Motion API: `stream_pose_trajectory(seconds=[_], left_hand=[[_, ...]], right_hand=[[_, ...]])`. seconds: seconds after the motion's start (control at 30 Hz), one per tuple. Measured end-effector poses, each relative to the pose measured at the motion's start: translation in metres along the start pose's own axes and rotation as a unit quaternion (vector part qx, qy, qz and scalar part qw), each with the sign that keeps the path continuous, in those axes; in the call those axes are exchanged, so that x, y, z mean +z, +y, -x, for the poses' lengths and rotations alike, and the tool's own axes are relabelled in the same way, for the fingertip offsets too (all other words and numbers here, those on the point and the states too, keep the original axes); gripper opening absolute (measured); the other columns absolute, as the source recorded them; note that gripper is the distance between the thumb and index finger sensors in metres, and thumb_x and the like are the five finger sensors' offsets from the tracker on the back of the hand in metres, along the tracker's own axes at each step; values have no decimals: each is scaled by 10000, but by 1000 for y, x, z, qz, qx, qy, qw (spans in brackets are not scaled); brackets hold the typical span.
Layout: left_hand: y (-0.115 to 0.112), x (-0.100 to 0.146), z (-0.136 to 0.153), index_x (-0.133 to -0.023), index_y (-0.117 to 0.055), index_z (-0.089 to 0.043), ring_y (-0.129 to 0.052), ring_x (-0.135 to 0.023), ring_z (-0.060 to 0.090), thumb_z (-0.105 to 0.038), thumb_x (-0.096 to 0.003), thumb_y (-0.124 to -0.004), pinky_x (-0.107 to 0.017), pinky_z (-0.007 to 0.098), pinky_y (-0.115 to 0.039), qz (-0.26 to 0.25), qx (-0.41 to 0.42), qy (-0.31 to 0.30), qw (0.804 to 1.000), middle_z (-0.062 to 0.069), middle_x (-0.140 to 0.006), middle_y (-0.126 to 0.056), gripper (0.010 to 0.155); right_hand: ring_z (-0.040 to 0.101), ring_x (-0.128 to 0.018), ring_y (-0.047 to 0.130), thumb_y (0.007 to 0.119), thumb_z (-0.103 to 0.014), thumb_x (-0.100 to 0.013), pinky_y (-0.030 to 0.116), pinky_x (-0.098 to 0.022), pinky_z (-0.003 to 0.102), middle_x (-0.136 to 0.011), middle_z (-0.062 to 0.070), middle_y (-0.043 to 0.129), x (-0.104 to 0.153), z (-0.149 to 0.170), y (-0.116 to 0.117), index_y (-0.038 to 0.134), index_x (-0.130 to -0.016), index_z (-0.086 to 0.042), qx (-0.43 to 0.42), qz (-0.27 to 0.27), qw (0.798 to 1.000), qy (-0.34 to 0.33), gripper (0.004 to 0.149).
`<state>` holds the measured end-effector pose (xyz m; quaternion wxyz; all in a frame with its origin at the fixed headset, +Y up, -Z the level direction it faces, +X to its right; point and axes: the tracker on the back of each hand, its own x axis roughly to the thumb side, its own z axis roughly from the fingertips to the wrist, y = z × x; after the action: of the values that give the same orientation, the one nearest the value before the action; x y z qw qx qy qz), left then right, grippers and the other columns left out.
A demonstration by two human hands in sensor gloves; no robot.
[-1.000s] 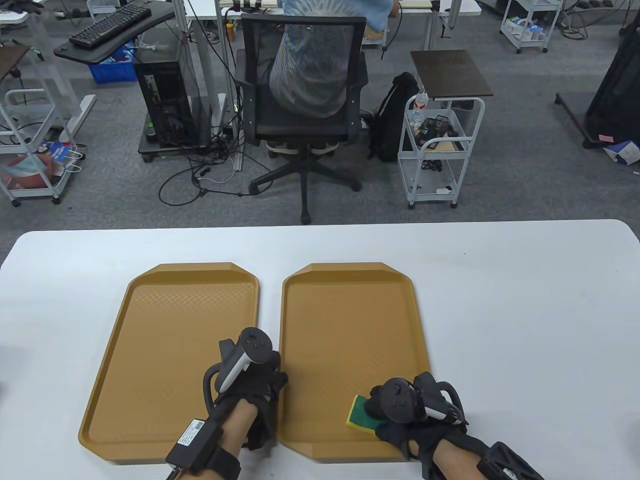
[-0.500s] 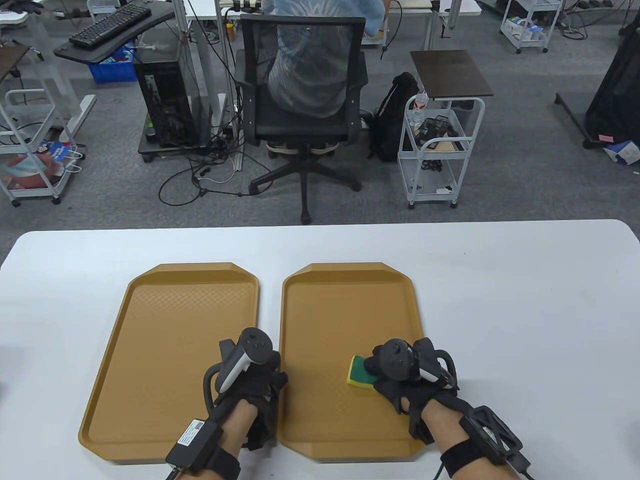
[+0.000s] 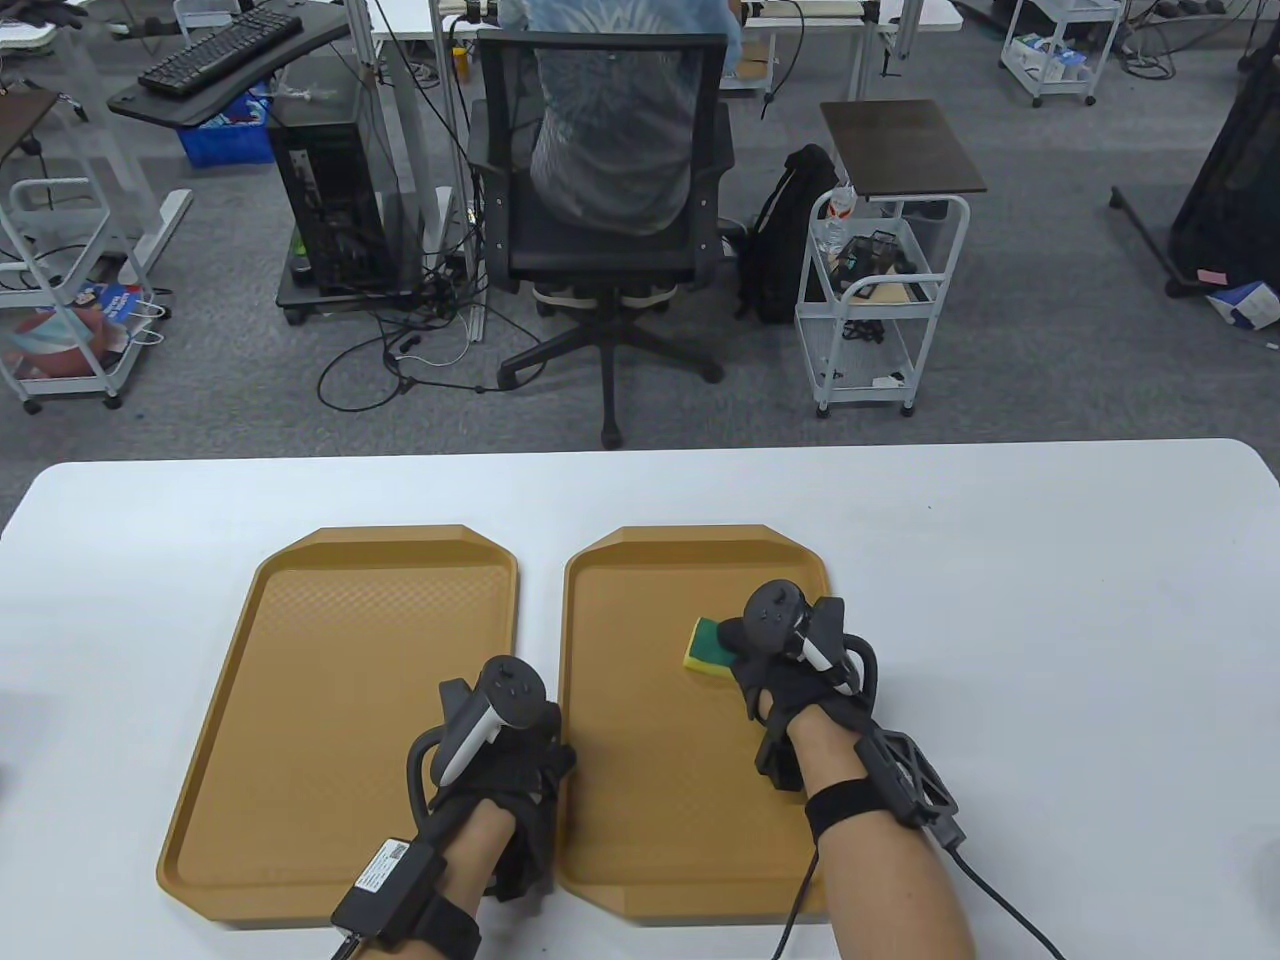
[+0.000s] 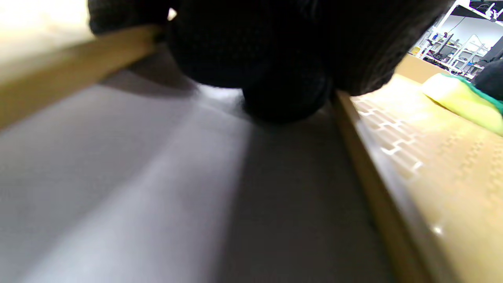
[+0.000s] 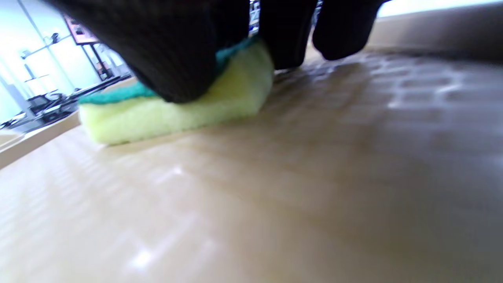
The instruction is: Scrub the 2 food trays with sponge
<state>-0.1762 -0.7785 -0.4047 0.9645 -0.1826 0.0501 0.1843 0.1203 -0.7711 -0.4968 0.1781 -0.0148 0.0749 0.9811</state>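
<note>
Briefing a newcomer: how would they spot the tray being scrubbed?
On the white table lie two tan trays side by side. It is the right tray: only it has the yellow-green sponge on it, under the right hand.

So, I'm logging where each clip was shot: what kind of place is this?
Most likely an office or lab workspace, not a kitchen: past the white table are a keyboard on a desk, a computer tower, a person in an office chair and wheeled carts.
</note>
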Motion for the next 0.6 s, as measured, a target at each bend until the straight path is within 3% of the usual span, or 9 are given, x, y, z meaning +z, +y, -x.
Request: stream_pose_trajectory(seconds=[0.3,0.6], left_hand=[[0,0,0,-994,-743,-270,-950,-397,209,-451,-443,-873,-500,460,-756,0,0,0,1000,-43,-547,-1019,594],[0,0,0,-994,-742,-268,-950,-397,211,-450,-444,-872,-500,460,-756,2,1,0,1000,-41,-546,-1020,594]], right_hand=[[363,-1027,664,877,-278,-474,639,-758,576,-1118,34,602,-23,-7,3,780,-911,-395,-33,28,998,47,462],[385,-1018,671,880,-288,-477,646,-748,583,-1120,52,603,-26,-38,14,743,-950,-401,-17,12,1000,8,505]])
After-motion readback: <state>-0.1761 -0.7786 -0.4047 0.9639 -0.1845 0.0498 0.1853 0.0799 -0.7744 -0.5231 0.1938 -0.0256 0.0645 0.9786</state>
